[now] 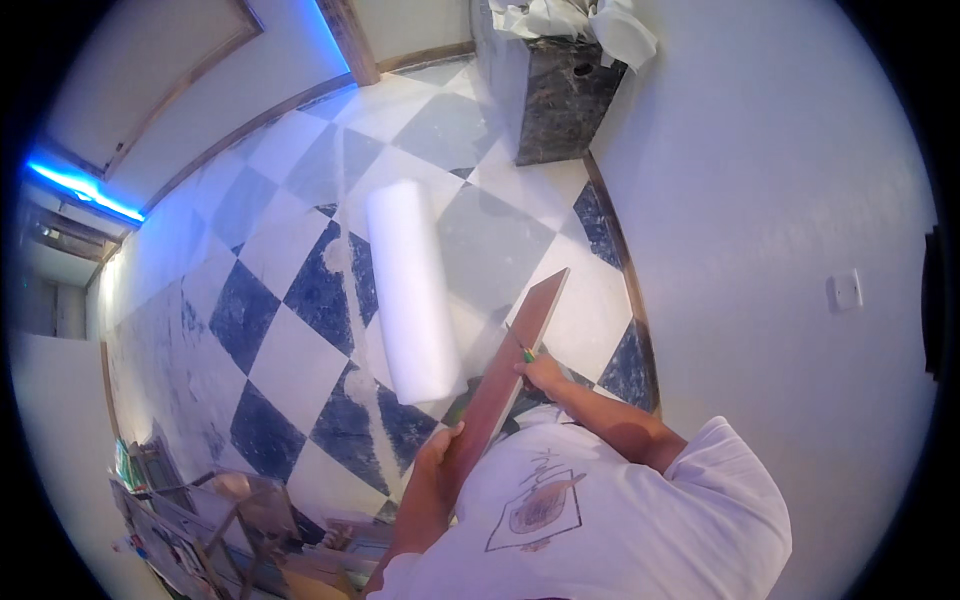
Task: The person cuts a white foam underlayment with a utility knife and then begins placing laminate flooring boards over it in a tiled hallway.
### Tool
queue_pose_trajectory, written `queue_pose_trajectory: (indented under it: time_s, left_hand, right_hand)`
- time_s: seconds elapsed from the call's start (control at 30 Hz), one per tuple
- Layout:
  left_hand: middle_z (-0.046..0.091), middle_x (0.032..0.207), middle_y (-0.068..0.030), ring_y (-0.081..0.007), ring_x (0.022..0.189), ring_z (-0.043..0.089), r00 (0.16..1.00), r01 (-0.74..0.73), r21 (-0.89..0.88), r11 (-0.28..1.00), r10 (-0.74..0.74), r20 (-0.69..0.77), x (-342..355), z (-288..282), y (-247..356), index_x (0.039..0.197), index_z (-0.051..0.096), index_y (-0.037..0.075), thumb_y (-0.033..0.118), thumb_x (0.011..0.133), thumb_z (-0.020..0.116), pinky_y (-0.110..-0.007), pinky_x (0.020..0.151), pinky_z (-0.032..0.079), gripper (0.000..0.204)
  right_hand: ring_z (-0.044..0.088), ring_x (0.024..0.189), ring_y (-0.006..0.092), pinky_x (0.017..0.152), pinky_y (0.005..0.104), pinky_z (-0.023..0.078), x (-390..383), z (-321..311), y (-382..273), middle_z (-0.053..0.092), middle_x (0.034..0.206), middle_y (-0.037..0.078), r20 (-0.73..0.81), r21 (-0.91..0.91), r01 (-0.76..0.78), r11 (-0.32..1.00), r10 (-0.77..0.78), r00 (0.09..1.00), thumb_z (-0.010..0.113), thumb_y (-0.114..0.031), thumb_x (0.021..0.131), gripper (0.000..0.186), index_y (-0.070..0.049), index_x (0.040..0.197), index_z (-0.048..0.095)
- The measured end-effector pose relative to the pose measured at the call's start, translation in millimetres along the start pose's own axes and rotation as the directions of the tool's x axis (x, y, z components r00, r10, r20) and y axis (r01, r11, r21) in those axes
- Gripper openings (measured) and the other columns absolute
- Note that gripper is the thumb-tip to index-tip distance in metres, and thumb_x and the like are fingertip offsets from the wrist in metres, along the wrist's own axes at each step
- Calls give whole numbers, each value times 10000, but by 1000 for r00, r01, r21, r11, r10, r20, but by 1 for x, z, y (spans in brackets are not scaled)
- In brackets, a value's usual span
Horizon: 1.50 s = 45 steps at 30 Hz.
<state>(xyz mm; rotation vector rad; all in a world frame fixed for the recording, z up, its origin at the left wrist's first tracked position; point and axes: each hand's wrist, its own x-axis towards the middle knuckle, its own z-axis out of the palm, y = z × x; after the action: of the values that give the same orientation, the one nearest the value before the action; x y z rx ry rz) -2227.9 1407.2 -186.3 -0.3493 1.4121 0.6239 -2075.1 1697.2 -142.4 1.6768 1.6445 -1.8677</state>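
Note:
A long reddish-brown board [506, 375] runs slantwise in front of my body, its far end pointing up and to the right. My left hand [438, 448] is closed around the board's left edge, near its lower end. My right hand [543, 373] lies over the board's right side, pinching a screwdriver-like tool [528, 354] with a green and yellow handle. The thin dark shaft of that tool slants up and left across the board's face. Too little shows to tell whether its tip touches the wood.
A thick white roll [412, 290] lies on the checkered floor [300, 345], left of the board. At the back stands a dark box [568, 100] topped with crumpled white material [625, 35]. A white wall [760, 250] rises on the right. Frames and clutter [215, 535] crowd the lower left.

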Motion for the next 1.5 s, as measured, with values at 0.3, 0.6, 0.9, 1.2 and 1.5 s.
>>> queue_pose_trajectory:
  time_s: [0.3, 0.6, 0.9, 1.2, 1.5]
  left_hand:
    - [624, 1308, -121, -248, 1168, 580, 998, -61, 8, 998, 61, -3, 35, -12, 28, 1360, 566, 33, 535, 949, 580, -367, 1024, 413, 648]
    - [614, 1326, -82, -238, 1170, 575, 969, -236, -155, 959, 245, 38, 82, -11, 91, 1384, 553, 64, 549, 945, 587, -356, 1034, 412, 655]
    - [639, 1288, -94, -251, 1116, 606, 971, -222, -225, 949, 194, -141, -24, 46, 300, 1342, 587, 47, 585, 945, 561, -363, 1001, 445, 669]
    - [616, 1323, -109, -238, 1159, 590, 966, -244, -189, 951, 220, -138, 54, -15, 372, 1361, 567, 35, 596, 956, 530, -362, 1030, 427, 693]
    - [610, 1331, -119, -233, 1191, 576, 967, -217, -193, 957, 184, -174, 70, -46, 475, 1390, 531, 15, 591, 954, 542, -341, 1049, 406, 723]
  right_hand:
    - [625, 525, 214, 553, 376, 484, 32, 4, -35, 636, 592, 104, -18, -145, 51, 988, -54, 998, 708, -293, 826, 353, 3, 643, 650]
    - [638, 564, 260, 629, 416, 502, 94, -16, -114, 633, 578, 121, 40, -337, 165, 927, -162, 986, 672, -390, 834, 462, -17, 565, 637]
    - [691, 620, 308, 683, 432, 547, 207, -50, -228, 674, 626, 151, 146, -311, 215, 926, -177, 973, 689, -442, 809, 455, -7, 676, 709]
    - [708, 723, 330, 730, 459, 544, 283, -72, -353, 688, 676, 173, 121, -332, 264, 906, -236, 964, 691, -456, 810, 477, 17, 754, 715]
    - [692, 710, 330, 719, 452, 517, 394, -43, -413, 685, 692, 173, 91, -372, 279, 885, -264, 960, 666, -425, 851, 458, 14, 725, 695]
